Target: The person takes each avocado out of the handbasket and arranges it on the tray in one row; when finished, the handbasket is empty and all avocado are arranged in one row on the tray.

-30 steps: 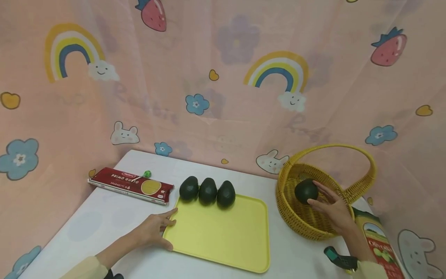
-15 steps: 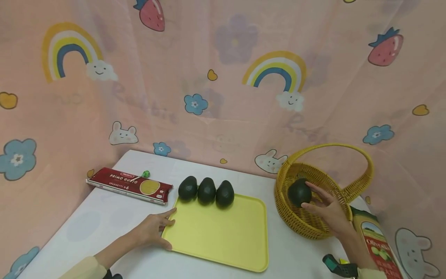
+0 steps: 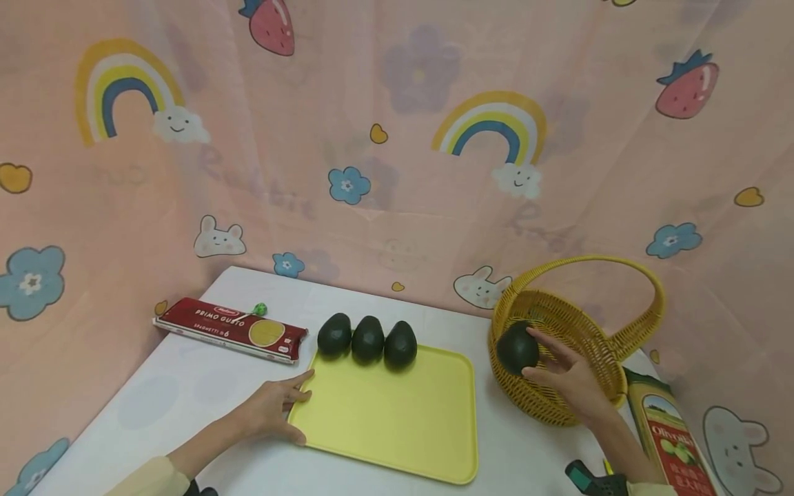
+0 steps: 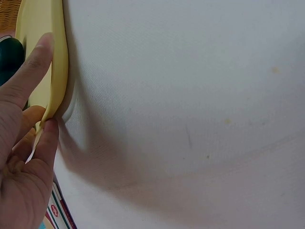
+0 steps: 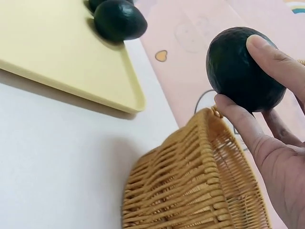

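Observation:
My right hand (image 3: pixel 567 382) holds a dark green avocado (image 3: pixel 517 348) between thumb and fingers, above the left part of the yellow wicker basket (image 3: pixel 546 410). In the right wrist view this avocado (image 5: pixel 243 69) is seen above the basket's rim (image 5: pixel 207 148). Along the left edge of the yellow tray (image 3: pixel 397 420) lies my left hand (image 3: pixel 273 410), its fingers spread. The left wrist view shows its fingers on both sides of the tray's rim (image 4: pixel 59 62). Three more avocados, the middle one (image 3: pixel 368 339) included, sit in a row at the tray's far left.
A red spaghetti packet (image 3: pixel 229 331) lies at the back left, with a small green-headed item (image 3: pixel 260 309) on it. On the right, beside the basket, is a pack labelled Olivoila (image 3: pixel 670 434). A pink patterned cloth (image 3: pixel 397 227) hangs behind the white table (image 3: pixel 186 386).
My right hand has carried the avocado leftward, from the middle of the basket to its left rim. The left hand, the tray and the row of avocados have stayed put.

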`<action>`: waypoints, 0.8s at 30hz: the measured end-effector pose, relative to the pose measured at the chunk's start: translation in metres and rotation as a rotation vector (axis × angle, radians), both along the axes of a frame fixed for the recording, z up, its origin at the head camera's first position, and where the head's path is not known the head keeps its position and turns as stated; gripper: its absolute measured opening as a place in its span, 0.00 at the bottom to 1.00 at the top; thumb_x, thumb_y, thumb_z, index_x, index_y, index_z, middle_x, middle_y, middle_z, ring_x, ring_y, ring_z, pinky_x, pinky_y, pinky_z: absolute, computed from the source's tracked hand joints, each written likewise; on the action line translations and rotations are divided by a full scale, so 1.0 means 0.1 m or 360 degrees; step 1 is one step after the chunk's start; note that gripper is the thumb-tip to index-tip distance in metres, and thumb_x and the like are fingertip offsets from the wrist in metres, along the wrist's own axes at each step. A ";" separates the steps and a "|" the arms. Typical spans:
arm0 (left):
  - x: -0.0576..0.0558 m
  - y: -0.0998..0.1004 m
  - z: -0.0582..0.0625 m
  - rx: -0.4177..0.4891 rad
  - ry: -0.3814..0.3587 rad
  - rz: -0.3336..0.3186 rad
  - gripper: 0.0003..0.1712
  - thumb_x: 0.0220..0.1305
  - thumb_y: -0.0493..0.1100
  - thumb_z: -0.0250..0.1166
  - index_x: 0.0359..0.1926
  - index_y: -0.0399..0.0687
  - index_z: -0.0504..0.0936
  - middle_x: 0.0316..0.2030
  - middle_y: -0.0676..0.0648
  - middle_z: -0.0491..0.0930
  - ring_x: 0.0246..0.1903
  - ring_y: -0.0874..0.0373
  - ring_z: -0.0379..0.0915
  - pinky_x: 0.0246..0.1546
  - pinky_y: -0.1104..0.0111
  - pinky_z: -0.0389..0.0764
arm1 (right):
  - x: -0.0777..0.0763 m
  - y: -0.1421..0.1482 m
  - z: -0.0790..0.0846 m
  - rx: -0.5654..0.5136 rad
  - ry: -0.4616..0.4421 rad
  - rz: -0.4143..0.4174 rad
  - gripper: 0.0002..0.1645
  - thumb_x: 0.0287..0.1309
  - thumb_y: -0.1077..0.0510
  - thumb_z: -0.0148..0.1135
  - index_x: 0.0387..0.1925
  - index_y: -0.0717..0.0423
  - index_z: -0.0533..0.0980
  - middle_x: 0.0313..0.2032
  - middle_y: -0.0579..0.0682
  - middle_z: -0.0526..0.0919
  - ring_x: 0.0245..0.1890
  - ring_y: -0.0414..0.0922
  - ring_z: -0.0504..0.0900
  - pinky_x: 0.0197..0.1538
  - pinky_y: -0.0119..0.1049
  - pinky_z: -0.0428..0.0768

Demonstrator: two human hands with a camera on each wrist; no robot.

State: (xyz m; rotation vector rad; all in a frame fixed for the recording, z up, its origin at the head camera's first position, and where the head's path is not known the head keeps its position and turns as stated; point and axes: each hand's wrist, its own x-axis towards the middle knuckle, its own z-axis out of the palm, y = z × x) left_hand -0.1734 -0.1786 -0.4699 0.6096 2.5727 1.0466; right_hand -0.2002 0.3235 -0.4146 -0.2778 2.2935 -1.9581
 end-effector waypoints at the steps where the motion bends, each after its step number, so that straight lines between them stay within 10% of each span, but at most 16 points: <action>1: 0.00 0.00 0.00 0.0001 -0.0001 -0.0001 0.45 0.34 0.46 0.82 0.53 0.26 0.77 0.66 0.32 0.62 0.53 0.39 0.74 0.46 0.64 0.83 | 0.00 -0.01 -0.01 0.0003 0.0001 0.0001 0.38 0.58 0.70 0.61 0.69 0.49 0.64 0.61 0.35 0.61 0.50 0.31 0.77 0.49 0.29 0.83; 16: 0.00 0.00 0.01 -0.0012 -0.0024 0.0024 0.46 0.35 0.46 0.82 0.55 0.27 0.76 0.67 0.33 0.62 0.53 0.40 0.76 0.47 0.62 0.83 | -0.04 -0.23 -0.10 0.0164 0.0075 0.0033 0.40 0.53 0.66 0.68 0.67 0.55 0.65 0.64 0.36 0.64 0.55 0.31 0.74 0.53 0.29 0.80; 24: 0.00 0.00 0.00 -0.0023 -0.0010 0.0018 0.44 0.34 0.46 0.82 0.53 0.28 0.77 0.67 0.34 0.61 0.53 0.40 0.75 0.48 0.62 0.82 | -0.03 -0.31 -0.18 0.0287 0.0182 0.0097 0.42 0.49 0.64 0.72 0.66 0.57 0.67 0.72 0.57 0.56 0.57 0.26 0.70 0.60 0.22 0.72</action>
